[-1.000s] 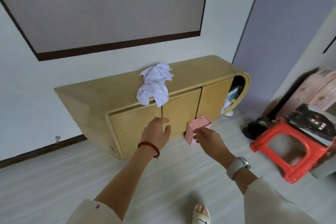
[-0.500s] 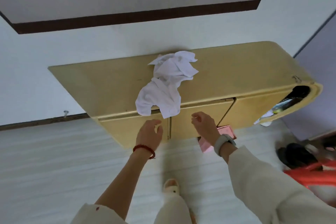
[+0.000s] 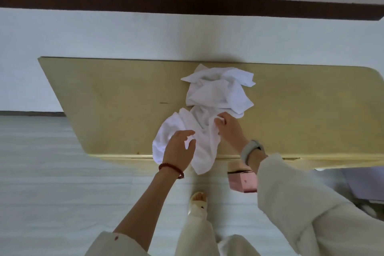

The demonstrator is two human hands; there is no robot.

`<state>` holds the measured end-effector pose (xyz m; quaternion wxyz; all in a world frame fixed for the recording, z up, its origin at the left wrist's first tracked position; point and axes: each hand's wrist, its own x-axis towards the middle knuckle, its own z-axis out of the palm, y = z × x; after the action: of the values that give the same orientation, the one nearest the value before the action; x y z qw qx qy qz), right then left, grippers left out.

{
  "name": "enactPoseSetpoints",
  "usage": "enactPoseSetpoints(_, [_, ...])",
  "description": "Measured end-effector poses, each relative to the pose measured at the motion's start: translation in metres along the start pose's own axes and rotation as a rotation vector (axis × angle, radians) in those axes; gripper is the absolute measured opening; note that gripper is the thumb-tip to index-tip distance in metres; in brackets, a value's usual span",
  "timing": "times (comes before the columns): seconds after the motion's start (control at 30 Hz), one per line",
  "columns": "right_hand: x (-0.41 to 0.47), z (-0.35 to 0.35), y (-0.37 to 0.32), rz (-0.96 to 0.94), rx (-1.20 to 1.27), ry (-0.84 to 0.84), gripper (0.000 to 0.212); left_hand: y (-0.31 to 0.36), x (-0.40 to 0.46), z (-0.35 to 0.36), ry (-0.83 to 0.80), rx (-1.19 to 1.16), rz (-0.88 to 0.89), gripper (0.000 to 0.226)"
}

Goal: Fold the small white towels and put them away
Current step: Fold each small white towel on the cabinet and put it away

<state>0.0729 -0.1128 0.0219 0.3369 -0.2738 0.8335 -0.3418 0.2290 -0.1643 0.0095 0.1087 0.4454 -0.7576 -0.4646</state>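
Note:
A crumpled heap of small white towels (image 3: 218, 91) lies on the top of a low yellow cabinet (image 3: 104, 100). One towel (image 3: 204, 151) from the heap trails toward me and hangs over the cabinet's front edge. My left hand (image 3: 179, 148) rests on this towel's near left part with relaxed, spread fingers. My right hand (image 3: 228, 128) pinches a fold of the same towel at its right side, just below the heap.
A pink box (image 3: 243, 182) sits on the floor against the cabinet front, under my right wrist. My slippered foot (image 3: 199, 200) stands on the pale floor. The cabinet backs onto a white wall with a dark-framed panel above.
I have stepped up to the cabinet and now look down on its top. Both hands rose from the cabinet front onto the hanging towel, and the right one took hold of a fold.

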Motion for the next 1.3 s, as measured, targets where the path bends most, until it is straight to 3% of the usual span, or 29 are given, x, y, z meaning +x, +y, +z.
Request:
enactPoseSetpoints(0.2, [-0.002, -0.095, -0.050, -0.327, -0.123, -0.116, 0.011, 0.070, 0.064, 0.006, -0.192, 0.028, 0.326, 0.061])
enactPoseSetpoints(0.33, [-0.003, -0.152, -0.069, -0.421, -0.246, -0.086, 0.014, 0.133, 0.089, -0.003, -0.288, -0.097, 0.423, 0.054])
enactPoseSetpoints(0.4, [-0.005, -0.175, -0.073, -0.431, -0.261, -0.050, 0.016, 0.162, 0.097, -0.007, -0.360, -0.104, 0.445, 0.038])
enactPoseSetpoints(0.47, [-0.008, -0.196, -0.076, -0.441, -0.258, 0.041, 0.016, 0.186, 0.103, -0.007, -0.386, -0.109, 0.477, 0.024])
enactPoseSetpoints(0.7, [-0.025, -0.271, -0.067, -0.547, -0.168, 0.474, 0.015, 0.248, 0.117, 0.002, -0.415, -0.079, 0.615, 0.017])
enactPoseSetpoints(0.87, [-0.030, -0.325, -0.037, -0.418, -0.090, 0.698, 0.015, 0.273, 0.133, 0.019, -0.363, 0.060, 0.642, 0.010])
enactPoseSetpoints(1.0, [-0.025, -0.362, -0.001, -0.218, -0.245, 0.742, 0.022, 0.296, 0.144, 0.049, -0.387, 0.184, 0.632, 0.003])
enactPoseSetpoints(1.07, [-0.020, -0.382, 0.016, -0.119, -0.290, 0.746, 0.024, 0.310, 0.148, 0.070, -0.376, 0.251, 0.610, 0.013])
enactPoseSetpoints(1.2, [-0.007, -0.431, 0.046, 0.005, -0.173, 0.826, 0.024, 0.346, 0.154, 0.112, -0.204, 0.323, 0.538, 0.017])
enactPoseSetpoints(1.3, [0.003, -0.471, 0.063, -0.026, 0.022, 0.833, 0.023, 0.386, 0.155, 0.143, -0.027, 0.337, 0.528, 0.014])
